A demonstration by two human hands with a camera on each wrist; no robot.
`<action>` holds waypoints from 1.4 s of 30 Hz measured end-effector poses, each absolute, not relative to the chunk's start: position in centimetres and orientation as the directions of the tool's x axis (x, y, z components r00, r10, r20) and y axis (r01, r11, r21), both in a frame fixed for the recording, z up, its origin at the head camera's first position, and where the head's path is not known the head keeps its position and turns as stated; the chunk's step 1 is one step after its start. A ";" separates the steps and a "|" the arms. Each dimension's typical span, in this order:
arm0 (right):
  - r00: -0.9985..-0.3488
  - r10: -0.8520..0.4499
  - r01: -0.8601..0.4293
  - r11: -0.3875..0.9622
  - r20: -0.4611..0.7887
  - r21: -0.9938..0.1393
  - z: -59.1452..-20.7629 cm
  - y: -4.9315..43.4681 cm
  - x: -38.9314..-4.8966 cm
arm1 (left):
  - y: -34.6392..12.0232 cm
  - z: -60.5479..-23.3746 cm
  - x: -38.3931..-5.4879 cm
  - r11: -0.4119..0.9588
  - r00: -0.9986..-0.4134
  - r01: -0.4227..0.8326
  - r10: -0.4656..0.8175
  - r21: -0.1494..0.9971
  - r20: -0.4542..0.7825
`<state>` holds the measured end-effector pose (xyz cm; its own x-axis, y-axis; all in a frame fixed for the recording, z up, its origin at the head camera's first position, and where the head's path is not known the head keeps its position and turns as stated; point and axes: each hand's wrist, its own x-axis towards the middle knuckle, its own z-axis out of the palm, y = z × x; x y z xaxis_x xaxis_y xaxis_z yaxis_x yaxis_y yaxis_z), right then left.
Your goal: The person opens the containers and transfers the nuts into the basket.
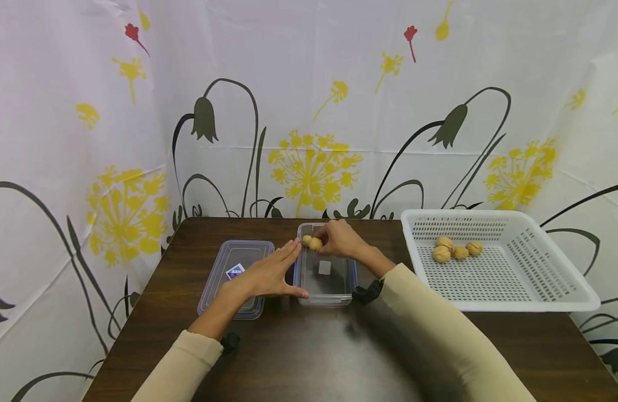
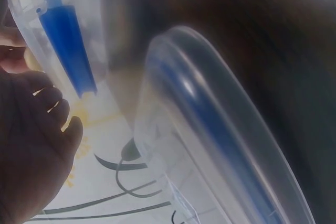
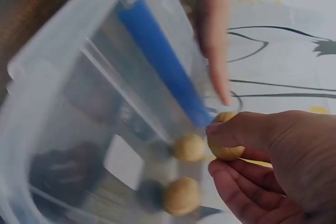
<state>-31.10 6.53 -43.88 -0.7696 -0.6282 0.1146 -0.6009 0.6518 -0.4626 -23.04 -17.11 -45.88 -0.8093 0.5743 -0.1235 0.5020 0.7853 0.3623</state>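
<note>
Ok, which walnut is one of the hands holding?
The walnut pinched in the right hand; two loose walnuts lie in the clear container, and the other visible walnuts sit in the white basket.

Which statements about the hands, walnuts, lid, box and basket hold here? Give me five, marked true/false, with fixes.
1. The right hand pinches a walnut. True.
2. The left hand grips a walnut too. False: it holds none and is at the left side of the clear box.
3. Four walnuts lie in the white basket. True.
4. The lid is on the clear box. False: it lies on the table, to the left of the box.
5. The right wrist view shows two walnuts inside the clear box. True.
</note>
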 end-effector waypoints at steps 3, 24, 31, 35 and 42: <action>-0.753 -0.652 -0.606 0.633 0.091 -0.482 -42.4 7.3 -31.0 | -17.1 -45.8 -23.0 0.787 -0.810 0.500 0.573 0.362 -0.125; -0.662 -0.741 -0.704 0.563 0.112 -0.434 -38.3 14.9 -31.3 | -17.2 -46.2 -23.2 0.788 -0.811 0.505 0.572 0.352 -0.119; -0.660 -0.741 -0.699 0.547 0.122 -0.460 -38.1 18.3 -31.6 | -17.2 -46.1 -23.1 0.787 -0.812 0.502 0.572 0.358 -0.119; -0.689 -0.717 -0.668 0.573 0.105 -0.475 -37.7 20.2 -31.7 | -17.1 -46.1 -23.1 0.789 -0.812 0.500 0.570 0.358 -0.122; -0.749 -0.659 -0.603 0.629 0.075 -0.490 -36.9 24.2 -32.1 | -17.1 -46.0 -23.2 0.789 -0.812 0.500 0.570 0.357 -0.124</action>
